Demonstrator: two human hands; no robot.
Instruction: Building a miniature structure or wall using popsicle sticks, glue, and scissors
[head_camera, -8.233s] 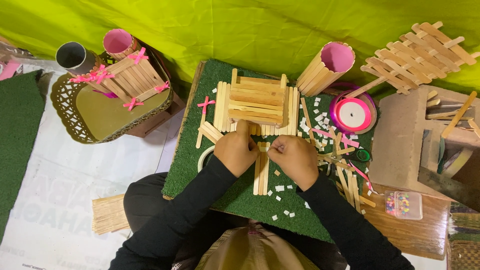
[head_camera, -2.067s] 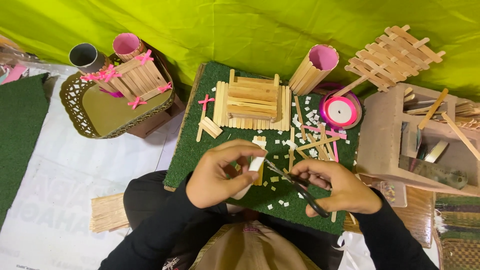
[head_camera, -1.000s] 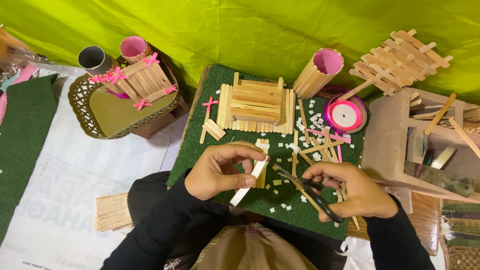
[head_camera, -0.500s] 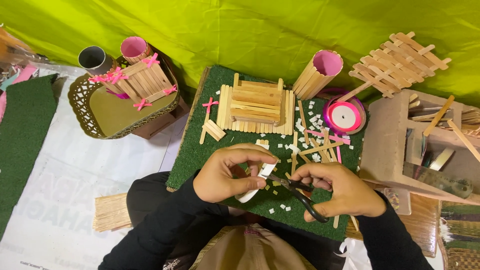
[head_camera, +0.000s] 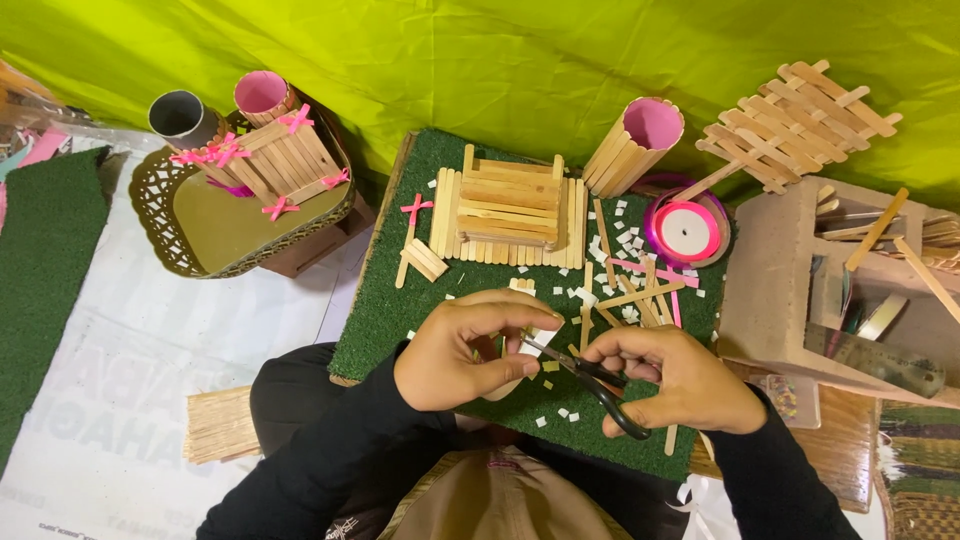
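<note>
Green turf mat is cluttered, and my left hand pinches a wooden stick right where my right hand closes scissors, so I'd say a slip could nick a fingertip.

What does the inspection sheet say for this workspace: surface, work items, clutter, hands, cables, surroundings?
Surface: green turf mat, littered with white scraps.
Work items: stick piece held by left hand; black scissors in right hand, blades at the piece.
Clutter: stick bench, loose sticks, pink ribbon spool, stick cup.
Hands: left hand and right hand, both gripping.
Cables: nothing seen.
Surroundings: green cloth, gold tray, wooden stool.
</note>
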